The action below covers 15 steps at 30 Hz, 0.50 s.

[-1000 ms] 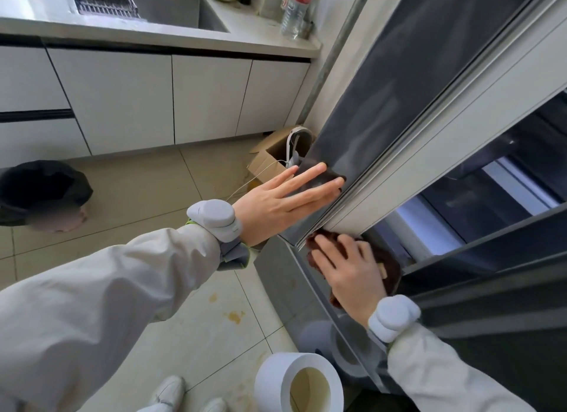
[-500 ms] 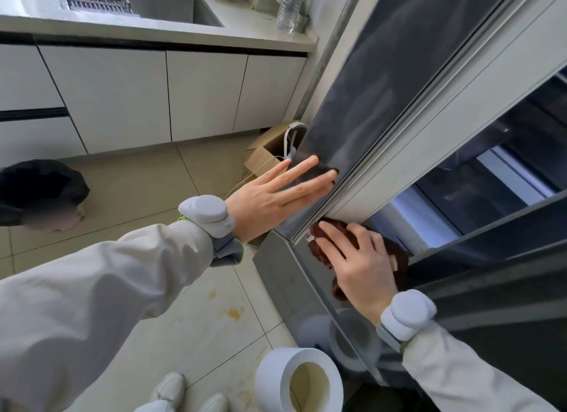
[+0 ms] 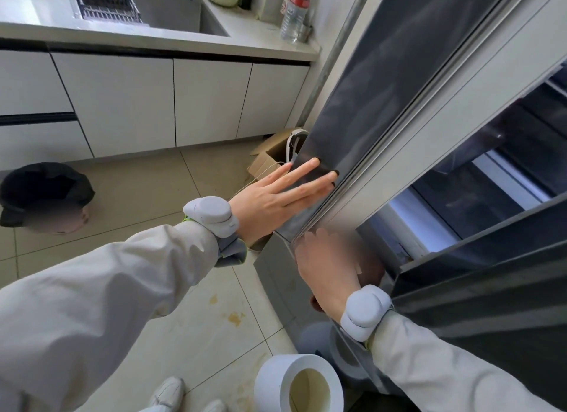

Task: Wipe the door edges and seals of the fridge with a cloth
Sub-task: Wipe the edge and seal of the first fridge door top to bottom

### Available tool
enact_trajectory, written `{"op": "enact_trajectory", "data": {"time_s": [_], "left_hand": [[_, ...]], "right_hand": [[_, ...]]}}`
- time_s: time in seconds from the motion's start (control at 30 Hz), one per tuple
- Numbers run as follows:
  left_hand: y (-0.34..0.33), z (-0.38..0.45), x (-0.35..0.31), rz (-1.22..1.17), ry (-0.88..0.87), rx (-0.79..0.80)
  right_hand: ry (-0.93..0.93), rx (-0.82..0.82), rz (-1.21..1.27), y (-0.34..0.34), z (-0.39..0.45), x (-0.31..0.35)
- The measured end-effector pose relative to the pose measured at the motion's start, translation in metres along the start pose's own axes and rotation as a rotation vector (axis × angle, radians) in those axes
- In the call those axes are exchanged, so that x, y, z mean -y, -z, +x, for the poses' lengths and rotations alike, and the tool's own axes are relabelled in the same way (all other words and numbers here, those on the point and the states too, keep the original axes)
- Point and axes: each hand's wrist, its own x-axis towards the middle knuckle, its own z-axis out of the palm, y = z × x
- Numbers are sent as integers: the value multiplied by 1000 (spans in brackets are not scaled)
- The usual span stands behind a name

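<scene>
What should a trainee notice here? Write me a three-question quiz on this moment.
1. True or false: the left hand lies flat on the dark door face.
2. Where does the water bottle stand? A: on the floor. B: on the counter. C: inside the fridge.
3. Short answer: which hand is blurred at the door's lower corner?
Key: 1 true; 2 B; 3 the right hand.

Worn on the head, looking forward and down, close above the open fridge door [image 3: 383,83]. Angled along that door's edge, toward the floor left of it. Single wide-angle view only.
</scene>
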Motion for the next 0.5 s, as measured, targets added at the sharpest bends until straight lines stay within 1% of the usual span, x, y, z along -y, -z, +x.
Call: {"op": "enact_trajectory", "data": {"time_s": [0.13,0.23,0.33,0.4,0.5], "left_hand": [[-2,1,0,-11,-9,9],[-4,-1,0,-34,-2,34],[-4,-2,0,-34,-2,34],[-3,-2,1,-46,0,14],[-1,-1,0,-82,8,-14]], "right_hand": [[41,22,-67,11,0,-12],[78,69,-87,-7,-5,1],[93,70,-93,-20,-5,9],[118,111,-86,-13,-1,8],[234,161,-23,9,-1,-2]]}}
